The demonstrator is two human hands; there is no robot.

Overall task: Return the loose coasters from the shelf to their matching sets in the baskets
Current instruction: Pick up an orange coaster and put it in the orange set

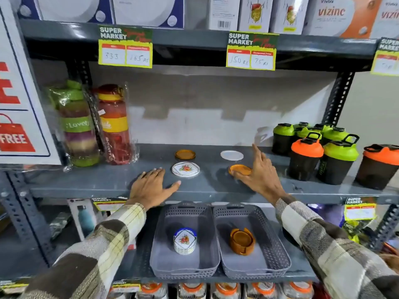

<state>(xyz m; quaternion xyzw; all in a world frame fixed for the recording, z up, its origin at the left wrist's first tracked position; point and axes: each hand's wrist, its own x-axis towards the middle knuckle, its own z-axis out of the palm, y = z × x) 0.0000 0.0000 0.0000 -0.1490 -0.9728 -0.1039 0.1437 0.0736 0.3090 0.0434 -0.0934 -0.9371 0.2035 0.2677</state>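
**Two hands on the coaster shelf, baskets waiting below**

On the grey metal shelf (90, 180) four loose coasters lie apart from one another. A floral white coaster (185, 169) sits near the front, with an amber coaster (185, 154) just behind it. Further right a plain white coaster (231, 155) lies toward the back, and an orange coaster (240, 170) is at the front right.

The right hand (260, 175) has its thumb and fingers closed on the orange coaster, which is tilted with its near edge lifted off the shelf; the index finger points up and back. The left hand (151, 186) lies flat and spread on the shelf, holding nothing, its fingertips just beside the floral white coaster and its thumb stretched toward the right.

One level down stand two grey perforated baskets side by side, touching. The left basket (160, 240) holds a stack of floral coasters (185, 240) in a blue-edged holder. The right basket (274, 244) holds an orange coaster set (241, 241) in its own round holder.

Wrapped water bottles (95, 124) stand at the shelf's left end, and shaker bottles (323, 152) with green and orange lids crowd the right end
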